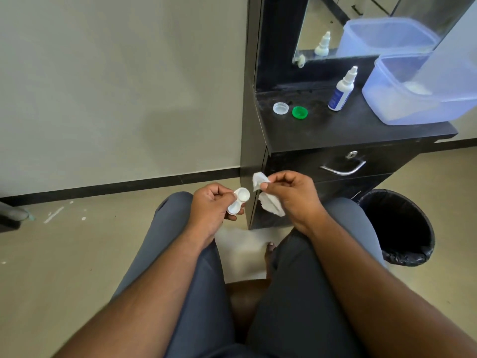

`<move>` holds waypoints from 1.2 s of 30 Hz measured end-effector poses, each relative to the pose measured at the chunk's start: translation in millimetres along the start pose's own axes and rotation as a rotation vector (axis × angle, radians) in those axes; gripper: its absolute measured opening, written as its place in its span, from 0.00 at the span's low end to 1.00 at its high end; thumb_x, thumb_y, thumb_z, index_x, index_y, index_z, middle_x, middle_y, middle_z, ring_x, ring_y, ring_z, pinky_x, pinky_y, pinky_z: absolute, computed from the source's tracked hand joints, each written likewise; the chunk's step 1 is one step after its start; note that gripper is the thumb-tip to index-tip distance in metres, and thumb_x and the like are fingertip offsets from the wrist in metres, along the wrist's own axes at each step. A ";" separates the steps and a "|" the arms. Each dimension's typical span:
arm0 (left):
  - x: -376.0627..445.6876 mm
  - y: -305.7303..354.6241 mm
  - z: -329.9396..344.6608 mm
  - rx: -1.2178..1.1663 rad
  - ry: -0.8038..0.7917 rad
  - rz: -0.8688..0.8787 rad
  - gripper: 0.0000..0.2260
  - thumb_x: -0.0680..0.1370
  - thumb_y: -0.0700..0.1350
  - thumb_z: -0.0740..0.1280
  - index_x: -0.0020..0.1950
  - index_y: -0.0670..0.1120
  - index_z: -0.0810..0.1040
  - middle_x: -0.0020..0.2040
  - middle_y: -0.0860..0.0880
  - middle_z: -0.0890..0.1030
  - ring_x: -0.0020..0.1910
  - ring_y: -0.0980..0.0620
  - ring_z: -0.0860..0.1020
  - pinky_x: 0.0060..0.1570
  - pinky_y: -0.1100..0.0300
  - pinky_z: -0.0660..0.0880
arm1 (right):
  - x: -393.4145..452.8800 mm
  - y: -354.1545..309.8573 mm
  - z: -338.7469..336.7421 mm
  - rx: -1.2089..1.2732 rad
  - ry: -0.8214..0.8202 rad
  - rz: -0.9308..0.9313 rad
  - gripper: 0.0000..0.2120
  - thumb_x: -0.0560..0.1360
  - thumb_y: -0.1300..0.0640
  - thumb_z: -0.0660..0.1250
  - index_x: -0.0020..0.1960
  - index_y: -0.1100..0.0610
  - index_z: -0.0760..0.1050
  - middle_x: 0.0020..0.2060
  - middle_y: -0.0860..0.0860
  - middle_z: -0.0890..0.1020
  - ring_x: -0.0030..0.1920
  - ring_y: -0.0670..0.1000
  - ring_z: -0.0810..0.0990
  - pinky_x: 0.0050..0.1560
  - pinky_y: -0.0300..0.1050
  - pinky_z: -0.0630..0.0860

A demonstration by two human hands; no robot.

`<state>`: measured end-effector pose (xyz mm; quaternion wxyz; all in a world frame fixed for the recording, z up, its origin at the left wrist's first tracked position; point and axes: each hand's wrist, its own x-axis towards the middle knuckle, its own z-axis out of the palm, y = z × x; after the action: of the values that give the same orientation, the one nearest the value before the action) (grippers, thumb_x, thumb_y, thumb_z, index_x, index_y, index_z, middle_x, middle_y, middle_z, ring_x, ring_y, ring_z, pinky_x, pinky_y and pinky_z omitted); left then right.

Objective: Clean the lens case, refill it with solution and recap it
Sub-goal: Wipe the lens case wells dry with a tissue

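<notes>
L hand [210, 205] grips the lens case [238, 201], fingers curled round its lower end w/ thumb on top; both wells face up, uncapped, upper well sticking out past the fingers. R hand [291, 195] pinches a crumpled white tissue [268, 200] btwn thumb and forefinger, rest of the tissue hanging down under the palm. Tissue and case sit just beside each other, not touching, held above the knees at mid-frame.

Person is seated, grey trousers [185, 254] on both legs, forearms bare. Btwn the legs a white sheet [242, 251] lies on the floor, a bare foot [269, 257] at its right edge.

Ahead and to the right: black desk [361, 130] w/ a mirror [322, 29] at the back. On the desk top, near its left front, two loose caps side by side: clear/white cap [280, 108] on the left, green cap [299, 112] just right of it, both open side up. Further right stands the solution bottle [342, 90], white w/ blue label, upright but looking tilted in the wide-angle view, nozzle cap on. Right of that a translucent bluish plastic tub [413, 99], touching nothing else; smth pale inside, can't tell what. Bottle and tub show again as reflections in the mirror.

Under the desk top a drawer w/ curved metal handle [343, 167] and a keyhole above it. Right of the desk, on the floor, a black bin [402, 228] w/ black liner. Beige floor, pale wall w/ dark skirting on the left.
</notes>
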<state>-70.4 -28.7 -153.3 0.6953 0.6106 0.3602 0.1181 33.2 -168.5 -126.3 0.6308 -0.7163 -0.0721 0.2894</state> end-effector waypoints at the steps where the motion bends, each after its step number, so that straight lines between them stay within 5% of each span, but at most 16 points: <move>1: 0.6 -0.8 0.1 0.006 -0.020 -0.010 0.02 0.76 0.35 0.67 0.45 0.37 0.78 0.39 0.38 0.85 0.36 0.40 0.84 0.39 0.45 0.77 | -2.1 -0.2 0.7 -0.117 -0.021 -0.062 0.04 0.70 0.61 0.73 0.42 0.55 0.80 0.43 0.54 0.83 0.45 0.53 0.82 0.46 0.48 0.81; 5: 3.9 -1.4 0.0 0.052 -0.081 -0.036 0.03 0.76 0.37 0.69 0.46 0.36 0.79 0.39 0.39 0.85 0.36 0.42 0.84 0.38 0.49 0.78 | -7.0 7.5 11.7 -0.511 -0.119 -0.342 0.06 0.72 0.61 0.72 0.48 0.55 0.82 0.42 0.45 0.80 0.43 0.45 0.80 0.45 0.37 0.79; 8: 5.4 -3.6 0.0 0.085 -0.111 -0.031 0.02 0.75 0.35 0.69 0.44 0.36 0.79 0.37 0.38 0.84 0.35 0.42 0.84 0.34 0.54 0.76 | -3.4 10.8 14.6 -0.753 -0.170 -0.509 0.08 0.73 0.62 0.70 0.52 0.59 0.82 0.42 0.46 0.77 0.44 0.47 0.77 0.45 0.39 0.76; 15: 4.0 -0.9 -2.7 0.207 -0.079 0.058 0.02 0.74 0.31 0.67 0.41 0.35 0.78 0.34 0.38 0.83 0.31 0.42 0.83 0.38 0.36 0.78 | -6.7 18.5 20.0 -1.266 -0.260 -0.709 0.11 0.77 0.57 0.64 0.57 0.56 0.79 0.45 0.52 0.75 0.40 0.49 0.70 0.36 0.37 0.66; 19: -0.4 -5.0 1.9 0.249 0.010 0.127 0.03 0.73 0.32 0.68 0.39 0.35 0.78 0.35 0.37 0.82 0.32 0.40 0.82 0.31 0.51 0.80 | -13.5 27.5 38.5 -1.379 -0.152 -0.603 0.07 0.77 0.60 0.64 0.55 0.56 0.77 0.46 0.53 0.74 0.39 0.49 0.71 0.36 0.42 0.72; 21: -3.3 -9.3 4.2 0.300 0.037 0.173 0.04 0.73 0.33 0.69 0.39 0.37 0.78 0.34 0.38 0.82 0.32 0.41 0.82 0.28 0.57 0.79 | -9.8 26.5 39.9 -1.017 -0.149 -0.313 0.06 0.77 0.61 0.65 0.51 0.58 0.79 0.43 0.52 0.77 0.39 0.49 0.75 0.39 0.44 0.73; 23: -4.1 -9.7 3.3 0.245 0.049 0.170 0.04 0.73 0.33 0.69 0.39 0.39 0.79 0.35 0.39 0.82 0.33 0.42 0.83 0.30 0.54 0.80 | -4.0 14.2 30.5 -0.221 -0.202 0.154 0.06 0.74 0.64 0.67 0.50 0.63 0.80 0.43 0.56 0.81 0.42 0.52 0.79 0.43 0.48 0.75; 25: -2.0 -5.8 -0.1 0.116 0.074 0.139 0.06 0.74 0.33 0.68 0.39 0.41 0.79 0.37 0.39 0.83 0.33 0.44 0.84 0.31 0.54 0.80 | -2.6 4.3 16.8 0.322 -0.194 0.306 0.07 0.74 0.64 0.67 0.51 0.63 0.79 0.45 0.58 0.82 0.43 0.54 0.80 0.43 0.48 0.77; 27: -0.5 -0.5 -2.5 0.057 0.087 0.125 0.05 0.75 0.33 0.67 0.41 0.41 0.79 0.37 0.41 0.84 0.33 0.47 0.84 0.31 0.57 0.80 | -3.2 0.4 11.1 0.363 -0.151 0.214 0.05 0.75 0.63 0.66 0.47 0.59 0.80 0.43 0.55 0.83 0.42 0.52 0.81 0.40 0.45 0.79; 31: 0.0 0.3 -2.6 0.084 0.087 0.109 0.03 0.77 0.36 0.67 0.45 0.41 0.81 0.39 0.44 0.84 0.34 0.48 0.84 0.33 0.52 0.80 | -9.6 8.2 9.1 -0.461 0.006 -0.355 0.05 0.74 0.61 0.69 0.47 0.53 0.81 0.45 0.48 0.79 0.45 0.43 0.78 0.46 0.33 0.76; 36: -0.2 -2.0 0.1 0.090 0.030 0.090 0.05 0.76 0.37 0.68 0.44 0.42 0.83 0.34 0.47 0.82 0.34 0.47 0.80 0.38 0.41 0.80 | -6.8 12.3 16.5 -0.778 0.007 -0.776 0.09 0.74 0.63 0.68 0.54 0.60 0.81 0.45 0.51 0.76 0.43 0.46 0.76 0.42 0.36 0.77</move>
<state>-71.0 -29.3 -155.1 0.6558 0.6547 0.3479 0.1421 16.1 -159.9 -136.3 0.3803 -0.8185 -0.4304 -0.0147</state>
